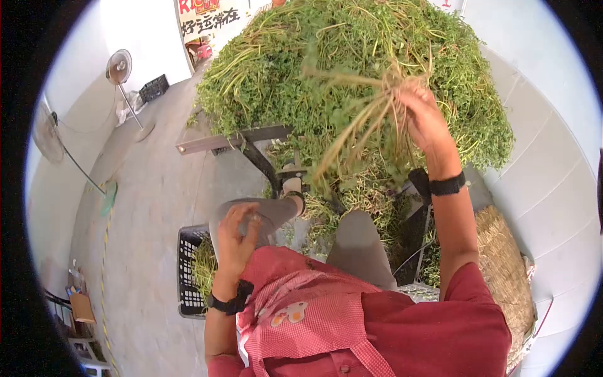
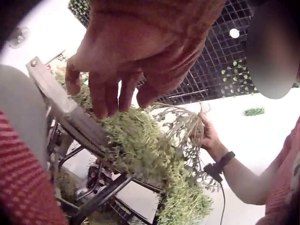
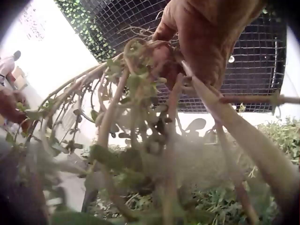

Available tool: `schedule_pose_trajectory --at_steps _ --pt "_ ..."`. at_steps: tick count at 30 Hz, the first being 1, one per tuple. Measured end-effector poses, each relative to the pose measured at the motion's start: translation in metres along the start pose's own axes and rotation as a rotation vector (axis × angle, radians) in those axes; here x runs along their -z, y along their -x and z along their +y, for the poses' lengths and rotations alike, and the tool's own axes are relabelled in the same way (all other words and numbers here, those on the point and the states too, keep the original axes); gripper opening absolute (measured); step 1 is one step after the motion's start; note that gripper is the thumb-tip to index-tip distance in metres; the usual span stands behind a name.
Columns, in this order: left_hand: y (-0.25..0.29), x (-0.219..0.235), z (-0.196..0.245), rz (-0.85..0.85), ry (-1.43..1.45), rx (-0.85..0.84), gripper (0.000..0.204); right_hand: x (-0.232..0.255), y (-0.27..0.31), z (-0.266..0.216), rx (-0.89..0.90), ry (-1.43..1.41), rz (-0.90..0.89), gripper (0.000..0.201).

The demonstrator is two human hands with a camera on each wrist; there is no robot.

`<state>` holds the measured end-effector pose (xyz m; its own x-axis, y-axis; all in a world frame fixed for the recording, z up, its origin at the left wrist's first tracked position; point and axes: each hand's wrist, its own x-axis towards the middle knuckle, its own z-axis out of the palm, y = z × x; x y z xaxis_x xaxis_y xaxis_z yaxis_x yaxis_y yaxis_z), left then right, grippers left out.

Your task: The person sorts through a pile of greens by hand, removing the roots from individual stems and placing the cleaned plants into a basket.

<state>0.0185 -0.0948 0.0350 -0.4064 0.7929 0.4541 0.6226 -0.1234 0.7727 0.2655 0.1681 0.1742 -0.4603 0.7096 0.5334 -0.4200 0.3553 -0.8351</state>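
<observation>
My right hand [image 1: 427, 119] grips a bunch of leafy green plants [image 1: 363, 119] by the gathered stem ends, raised in front of a big heap of the same greens [image 1: 270, 81]. In the right wrist view, the curled fingers of that hand [image 3: 201, 44] close round pale stems [image 3: 112, 110], which fan out and droop with small rounded leaves. My left hand [image 1: 235, 245] hovers over the left thigh with nothing in it. The left wrist view shows its fingers [image 2: 98, 96] loosely bent, pointing down, apart from the greens [image 2: 136, 136] behind.
The heap rests on a stand with a wooden beam [image 1: 210, 142] and dark metal legs. Loose stems [image 1: 370, 195] lie beneath. A black crate [image 1: 186, 286] with some greens stands at my left. A straw bundle [image 1: 502, 270] lies at right; a standing fan [image 1: 119, 66] is at far left.
</observation>
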Motion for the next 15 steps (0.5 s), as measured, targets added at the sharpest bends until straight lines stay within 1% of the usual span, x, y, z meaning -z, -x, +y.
schedule_pose_trajectory --at_steps 1,2,3,5,6,8,9,10,11,12,13,14,15 --pt "-0.002 0.0 0.013 0.019 -0.062 -0.061 0.019 -0.006 0.012 0.0 -0.052 0.048 -0.043 0.019" --pt "-0.005 0.0 0.026 0.034 -0.128 -0.121 0.019 -0.001 0.021 0.006 -0.098 0.07 -0.121 0.018" --pt "-0.008 -0.002 0.037 0.026 -0.135 -0.104 0.019 -0.002 0.031 0.013 -0.116 0.06 -0.121 0.018" --pt "-0.015 -0.007 0.054 0.015 -0.041 -0.07 0.019 -0.004 0.05 0.027 -0.241 0.002 -0.17 0.015" --pt "-0.02 -0.013 0.061 0.003 -0.048 -0.047 0.019 -0.004 0.056 0.035 -0.239 0.075 -0.244 0.015" --pt "-0.032 -0.025 0.069 0.068 -0.032 -0.289 0.019 -0.013 0.071 0.043 -0.284 0.062 -0.274 0.016" --pt "-0.037 -0.034 0.068 0.06 -0.039 -0.272 0.019 -0.018 0.077 0.044 -0.307 0.06 -0.306 0.017" --pt "-0.04 -0.043 0.064 -0.002 0.043 -0.317 0.02 -0.022 0.081 0.044 -0.338 0.122 -0.352 0.019" --pt "-0.041 -0.05 0.061 -0.061 0.128 -0.364 0.02 -0.023 0.083 0.051 -0.349 0.113 -0.354 0.019" --pt "-0.04 -0.054 0.061 -0.064 0.125 -0.354 0.02 -0.024 0.084 0.061 -0.371 0.048 -0.383 0.02" --pt "-0.038 -0.058 0.061 -0.202 0.278 -0.2 0.021 -0.027 0.085 0.067 -0.392 -0.015 -0.411 0.022" --pt "-0.038 -0.06 0.059 -0.337 0.43 -0.043 0.021 -0.036 0.087 0.062 -0.386 -0.027 -0.378 0.025" --pt "-0.037 -0.062 0.055 -0.337 0.429 -0.036 0.021 -0.039 0.087 0.065 -0.392 -0.03 -0.379 0.025"
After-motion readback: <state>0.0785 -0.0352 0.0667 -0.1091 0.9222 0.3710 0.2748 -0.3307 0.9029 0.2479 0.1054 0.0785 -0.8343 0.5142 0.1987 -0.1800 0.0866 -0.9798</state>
